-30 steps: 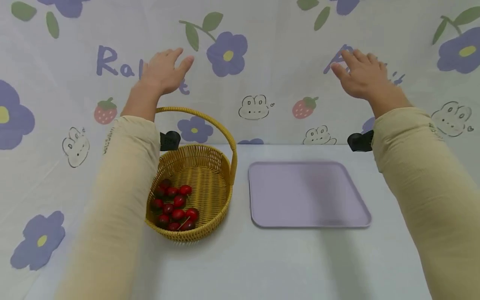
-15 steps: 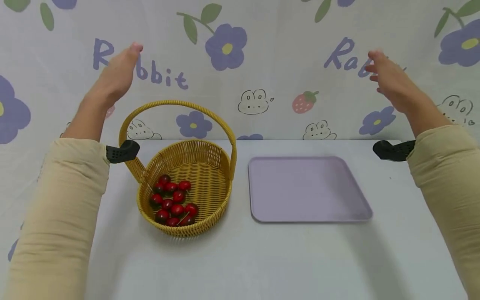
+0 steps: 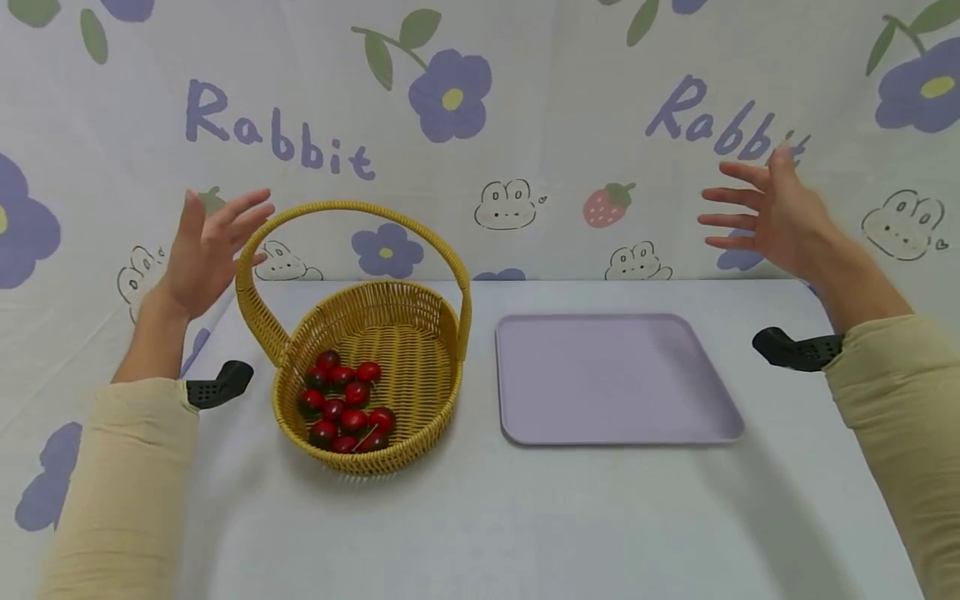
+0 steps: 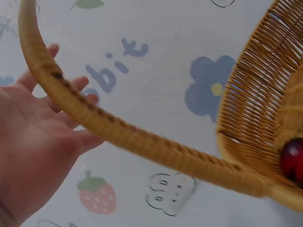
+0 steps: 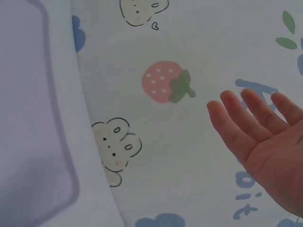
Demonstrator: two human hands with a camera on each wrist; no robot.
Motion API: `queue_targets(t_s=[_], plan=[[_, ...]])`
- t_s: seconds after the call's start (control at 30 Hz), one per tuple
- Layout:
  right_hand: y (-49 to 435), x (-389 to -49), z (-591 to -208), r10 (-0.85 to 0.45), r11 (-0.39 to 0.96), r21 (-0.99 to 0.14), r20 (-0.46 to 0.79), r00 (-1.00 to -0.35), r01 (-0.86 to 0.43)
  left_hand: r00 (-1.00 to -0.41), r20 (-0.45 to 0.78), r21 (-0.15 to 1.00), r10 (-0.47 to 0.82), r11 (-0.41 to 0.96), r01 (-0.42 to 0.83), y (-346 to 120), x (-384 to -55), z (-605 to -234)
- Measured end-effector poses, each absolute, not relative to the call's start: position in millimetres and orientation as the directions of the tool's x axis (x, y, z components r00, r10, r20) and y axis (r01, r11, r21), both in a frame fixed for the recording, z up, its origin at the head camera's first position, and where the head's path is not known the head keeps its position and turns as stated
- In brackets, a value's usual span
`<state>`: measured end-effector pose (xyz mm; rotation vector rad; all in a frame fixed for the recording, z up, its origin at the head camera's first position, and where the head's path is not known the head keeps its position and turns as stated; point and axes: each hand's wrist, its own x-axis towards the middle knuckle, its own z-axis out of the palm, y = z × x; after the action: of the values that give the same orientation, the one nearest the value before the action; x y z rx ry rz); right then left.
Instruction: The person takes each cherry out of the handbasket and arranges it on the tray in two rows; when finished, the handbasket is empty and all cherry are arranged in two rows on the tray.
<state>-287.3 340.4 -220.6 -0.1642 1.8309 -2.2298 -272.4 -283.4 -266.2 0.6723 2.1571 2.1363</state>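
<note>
A yellow wicker basket [image 3: 442, 408] with a tall arched handle [image 3: 352, 205] stands on the left of the table. Dark red cherries [image 3: 353, 419] lie in its left and front part; one cherry [image 4: 292, 160] shows at the edge of the left wrist view. My left hand [image 3: 206, 254] is raised beside the handle, fingers spread and holding nothing; whether it touches the handle I cannot tell. To the right lies a flat lilac tray [image 3: 618, 379] with nothing on it. Above and beyond its right side my right hand [image 3: 783, 212] hovers, fingers straight and apart, holding nothing.
Behind the white table [image 3: 480, 525] hangs a pale cloth [image 3: 555, 108] printed with flowers, rabbits and strawberries. Black wrist-camera mounts [image 3: 221, 385] jut inward from both sleeves. The basket's handle rises well above its rim.
Both hands have moved apart from each other, then come lower, and their fingers have turned inward and spread. The basket, cherries and tray stay where they were.
</note>
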Motion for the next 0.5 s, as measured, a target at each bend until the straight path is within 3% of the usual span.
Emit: queue_targets(t_s=[0.17,0.33,0.5], plan=[[336,-282,-239,-0.31,-0.192,-0.97,-0.084,-0.947,0.149,-0.875,0.341,0.94,0.345,-0.152,0.306,-288,-262,-309],[327,-276,-260,-0.319,-0.115,-0.983,-0.102,-0.942,0.145,-0.879,0.331,0.944,0.344,-0.11,0.312,-287,-254,-338],[318,-272,-284,-0.349,-0.194,-0.961,-0.12,-0.929,0.197,-0.919,0.261,0.963,0.295,-0.008,0.27,-282,-250,-360]])
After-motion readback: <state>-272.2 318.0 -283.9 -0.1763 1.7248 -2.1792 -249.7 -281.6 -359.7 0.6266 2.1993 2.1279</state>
